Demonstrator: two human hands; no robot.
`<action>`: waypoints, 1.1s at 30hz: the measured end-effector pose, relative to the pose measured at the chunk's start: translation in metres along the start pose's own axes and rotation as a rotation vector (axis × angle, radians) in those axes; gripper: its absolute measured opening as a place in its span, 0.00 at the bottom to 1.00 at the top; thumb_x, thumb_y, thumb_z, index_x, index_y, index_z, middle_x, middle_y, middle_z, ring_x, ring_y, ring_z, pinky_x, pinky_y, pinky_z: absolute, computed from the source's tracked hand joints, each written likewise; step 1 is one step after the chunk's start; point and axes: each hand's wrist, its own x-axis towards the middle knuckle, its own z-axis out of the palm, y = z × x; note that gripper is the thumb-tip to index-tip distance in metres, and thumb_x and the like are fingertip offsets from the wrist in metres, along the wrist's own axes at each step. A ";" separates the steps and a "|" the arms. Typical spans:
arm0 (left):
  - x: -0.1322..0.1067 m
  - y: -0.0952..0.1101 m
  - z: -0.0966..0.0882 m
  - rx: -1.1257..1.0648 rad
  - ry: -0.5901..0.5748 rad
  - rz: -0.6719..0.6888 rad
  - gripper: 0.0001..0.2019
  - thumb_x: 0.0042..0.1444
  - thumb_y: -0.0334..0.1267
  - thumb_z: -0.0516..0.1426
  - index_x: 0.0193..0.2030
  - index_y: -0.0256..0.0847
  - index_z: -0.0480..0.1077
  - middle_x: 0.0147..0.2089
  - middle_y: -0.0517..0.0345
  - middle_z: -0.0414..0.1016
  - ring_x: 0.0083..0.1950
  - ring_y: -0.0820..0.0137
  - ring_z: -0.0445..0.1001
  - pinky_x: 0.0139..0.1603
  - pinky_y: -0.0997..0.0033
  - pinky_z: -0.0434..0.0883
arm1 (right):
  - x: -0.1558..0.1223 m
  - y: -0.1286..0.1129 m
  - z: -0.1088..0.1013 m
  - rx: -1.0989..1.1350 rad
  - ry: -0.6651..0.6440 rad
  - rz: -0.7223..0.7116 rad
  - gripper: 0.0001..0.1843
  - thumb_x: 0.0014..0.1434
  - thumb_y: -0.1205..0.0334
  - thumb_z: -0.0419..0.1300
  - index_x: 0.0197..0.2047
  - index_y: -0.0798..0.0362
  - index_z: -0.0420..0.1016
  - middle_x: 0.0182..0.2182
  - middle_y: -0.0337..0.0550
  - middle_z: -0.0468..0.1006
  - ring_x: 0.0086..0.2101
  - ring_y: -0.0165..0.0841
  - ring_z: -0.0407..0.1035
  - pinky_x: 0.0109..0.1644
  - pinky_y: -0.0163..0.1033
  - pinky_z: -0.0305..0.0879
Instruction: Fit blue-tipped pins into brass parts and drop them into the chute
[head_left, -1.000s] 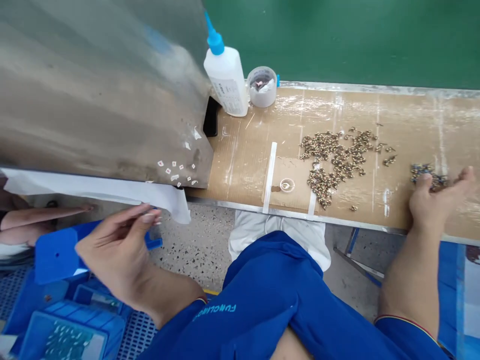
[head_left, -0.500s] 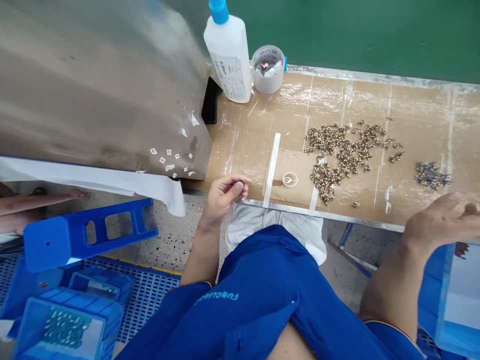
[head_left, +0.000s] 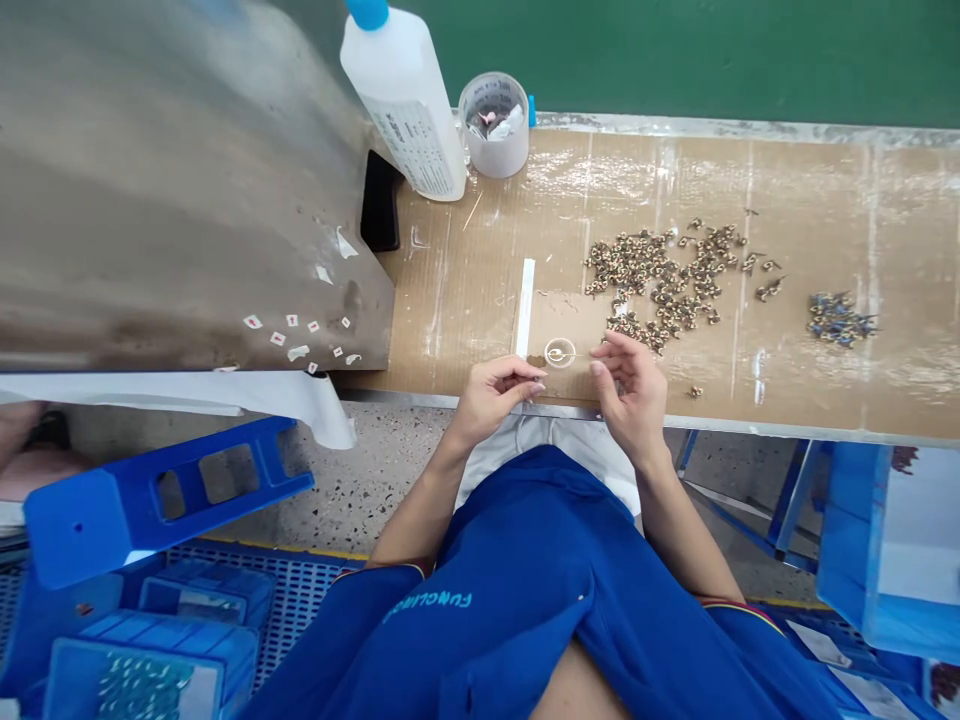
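Observation:
My left hand (head_left: 495,400) is at the front edge of the cardboard-covered table, thumb and fingertips pinched on something too small to make out. To its right, my right hand (head_left: 631,395) hovers just beyond a small round clear dish (head_left: 559,353), thumb and fingers slightly apart. A thin pale stick lies in the dish with one end pointing at my right fingertips; whether they touch it I cannot tell. Behind the right hand spreads a pile of small brass-coloured metal parts (head_left: 637,262). Further right sits a smaller cluster of similar parts with blue on them (head_left: 840,318).
A white bottle with a blue cap (head_left: 409,110) and a tape-roll cup of scraps (head_left: 495,130) stand at the back left. A toothpick (head_left: 472,211) lies near them. Left is a metal surface (head_left: 187,200) with paper bits. Blue stool (head_left: 165,490) and crates (head_left: 150,660) are below.
My right hand has come in from the far right, by the blue parts, to beside the dish. My left hand stays pinched, nearer the dish. The view has shifted slightly.

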 end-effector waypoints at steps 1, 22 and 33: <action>0.001 -0.001 0.001 0.035 -0.013 0.027 0.11 0.54 0.44 0.68 0.33 0.37 0.80 0.32 0.54 0.78 0.28 0.74 0.73 0.28 0.74 0.71 | 0.001 0.001 0.003 0.001 -0.038 0.025 0.19 0.65 0.53 0.60 0.57 0.49 0.70 0.40 0.45 0.80 0.30 0.31 0.74 0.33 0.39 0.74; 0.010 0.000 -0.003 0.372 -0.186 0.214 0.11 0.62 0.41 0.62 0.31 0.38 0.75 0.29 0.58 0.74 0.27 0.74 0.67 0.29 0.75 0.64 | 0.022 -0.001 0.010 -0.075 -0.104 -0.142 0.05 0.64 0.59 0.64 0.36 0.47 0.80 0.35 0.42 0.77 0.37 0.36 0.72 0.38 0.42 0.69; 0.006 -0.002 0.001 0.410 -0.076 0.220 0.10 0.61 0.37 0.63 0.30 0.36 0.74 0.27 0.61 0.73 0.24 0.78 0.66 0.25 0.79 0.62 | 0.044 -0.013 0.008 -0.467 -0.113 -0.413 0.11 0.68 0.61 0.60 0.32 0.50 0.77 0.38 0.47 0.73 0.39 0.38 0.64 0.44 0.45 0.64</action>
